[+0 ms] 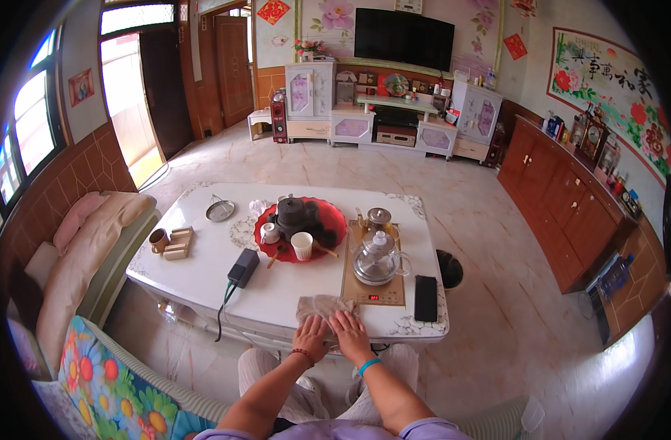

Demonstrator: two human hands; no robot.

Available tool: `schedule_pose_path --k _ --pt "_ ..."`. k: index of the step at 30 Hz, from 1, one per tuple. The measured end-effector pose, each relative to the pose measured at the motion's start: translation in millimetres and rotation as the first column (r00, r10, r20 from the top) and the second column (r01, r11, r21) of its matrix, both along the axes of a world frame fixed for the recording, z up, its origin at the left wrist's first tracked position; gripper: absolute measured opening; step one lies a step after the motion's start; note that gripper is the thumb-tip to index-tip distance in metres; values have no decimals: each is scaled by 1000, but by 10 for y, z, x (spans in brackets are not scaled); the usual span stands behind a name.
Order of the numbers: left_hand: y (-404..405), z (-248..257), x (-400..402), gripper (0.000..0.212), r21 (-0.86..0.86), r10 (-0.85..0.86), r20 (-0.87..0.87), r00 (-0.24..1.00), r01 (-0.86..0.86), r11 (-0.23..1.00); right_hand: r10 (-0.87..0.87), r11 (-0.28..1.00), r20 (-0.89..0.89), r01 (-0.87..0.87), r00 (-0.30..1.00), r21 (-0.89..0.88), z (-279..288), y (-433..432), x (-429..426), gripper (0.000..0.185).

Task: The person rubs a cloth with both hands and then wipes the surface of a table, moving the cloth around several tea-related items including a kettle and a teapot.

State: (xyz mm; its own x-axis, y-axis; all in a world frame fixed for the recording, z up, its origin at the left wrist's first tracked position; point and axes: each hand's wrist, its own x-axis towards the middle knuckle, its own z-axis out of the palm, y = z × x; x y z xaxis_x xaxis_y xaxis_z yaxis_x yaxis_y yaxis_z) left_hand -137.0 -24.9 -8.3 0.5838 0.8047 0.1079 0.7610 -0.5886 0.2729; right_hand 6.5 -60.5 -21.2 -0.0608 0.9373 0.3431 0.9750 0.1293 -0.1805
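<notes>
A greyish-brown cloth (325, 304) lies folded at the near edge of the white tabletop (203, 280). My left hand (312, 334) and my right hand (348, 331) rest flat on it, palms down, side by side, gripping nothing. Behind the cloth and to its right, a glass kettle (375, 267) stands on a gold-coloured heating plate (358, 294) with a lit display. A glass teapot (378, 217) is on the plate's far part. Farther off, a red scalloped tray (335, 212) holds a dark teapot (292, 212), a white cup (302, 246) and a small white pot (269, 233).
A black smartphone (425, 298) lies near the right edge. To the left are a dark grey box with cables (243, 268), a wooden holder (180, 243), a brown mug (159, 241) and a round metal strainer or dish (220, 210). A dark round bin (450, 269) stands beyond the table's right side.
</notes>
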Motion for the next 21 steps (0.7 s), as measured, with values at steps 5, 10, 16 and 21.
schedule_pose_path --k 5,10,16,21 --pt "-103 -25 69 66 -37 -38 -42 998 36 999 -38 999 -64 39 997 11 43 -114 76 35" --pt "-200 -86 179 65 -22 -56 -20 998 56 998 -80 996 -73 82 994 30 92 -222 153 31" --pt "-277 -22 341 63 -40 -101 -61 993 99 994 -108 991 -79 114 991 71 106 -358 270 27" --pt "-348 50 447 48 55 -123 22 992 122 991 -147 986 -104 154 984 59 128 -442 346 26"
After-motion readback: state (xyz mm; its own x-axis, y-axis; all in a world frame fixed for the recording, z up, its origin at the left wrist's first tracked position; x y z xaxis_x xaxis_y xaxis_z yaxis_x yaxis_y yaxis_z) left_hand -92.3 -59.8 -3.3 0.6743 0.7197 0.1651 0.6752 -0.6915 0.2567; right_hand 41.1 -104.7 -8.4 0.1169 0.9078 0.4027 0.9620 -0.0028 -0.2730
